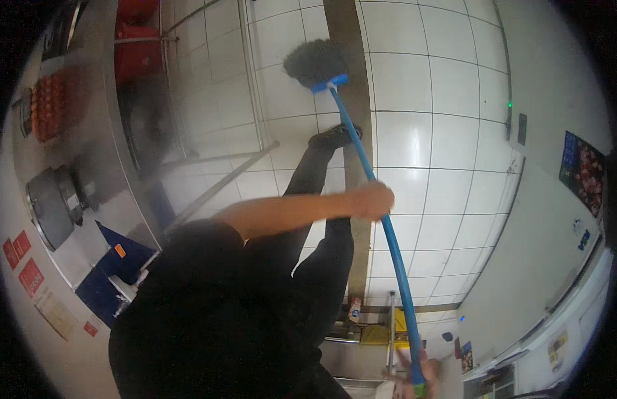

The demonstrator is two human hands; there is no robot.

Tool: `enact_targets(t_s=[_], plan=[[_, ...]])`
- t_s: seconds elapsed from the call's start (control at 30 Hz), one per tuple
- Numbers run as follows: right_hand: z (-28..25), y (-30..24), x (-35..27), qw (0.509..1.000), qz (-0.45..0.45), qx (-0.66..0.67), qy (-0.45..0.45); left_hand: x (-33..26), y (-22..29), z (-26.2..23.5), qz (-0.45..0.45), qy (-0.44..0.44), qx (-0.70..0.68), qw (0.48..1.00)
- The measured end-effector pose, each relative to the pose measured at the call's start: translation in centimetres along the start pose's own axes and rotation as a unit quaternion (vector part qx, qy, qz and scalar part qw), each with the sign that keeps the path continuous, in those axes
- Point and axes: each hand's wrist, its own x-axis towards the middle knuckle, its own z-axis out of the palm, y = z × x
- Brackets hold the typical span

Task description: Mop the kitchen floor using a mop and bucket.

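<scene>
Nearest the lens: the person's black-clad torso [209,319], filling the lower left and hiding the floor beneath it. Right hand [415,376] at the bottom edge, wrapped round the top end of the blue mop handle [388,233]; partly cut off by the frame, but the fingers appear closed on the shaft. Left hand [373,201] further along the handle, about midway, fist clenched around it, bare forearm reaching in from the torso.

From the left hand the handle runs away and up-frame to the grey mop head [316,62], which rests on the white tiled floor [441,139], well apart from both hands. A black shoe [334,137] sits just beside the handle, between the left hand and the mop head, on a darker strip in the floor.

Left of the mop head: a steel counter [96,146] with metal legs, a tray of eggs [48,106], a round metal pot [52,206]. Red containers [137,46] beyond.
</scene>
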Motion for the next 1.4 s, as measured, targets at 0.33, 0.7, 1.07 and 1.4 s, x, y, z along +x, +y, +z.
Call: enact_targets(t_s=[0.33,0.7,1.07,1.4], plan=[[2.8,-8.0,-1.9,0.937,0.277,-0.134,0.168,-1.1,2.5,-2.4,-0.041,0.026,-0.088,0.995],[12.4,-2.7,23.4,0.964,0.220,-0.150,0.011,-9.7,-24.2,-9.5,-0.077,0.126,0.076,0.986],[12.7,0.4,22.0,0.920,0.199,-0.337,0.001,-12.1,-23.9,-9.2,-0.050,0.126,0.100,0.986],[6.6,-8.3,-3.2,0.895,0.277,-0.317,0.149,-3.4,2.1,-5.1,0.039,0.017,-0.155,0.987]])
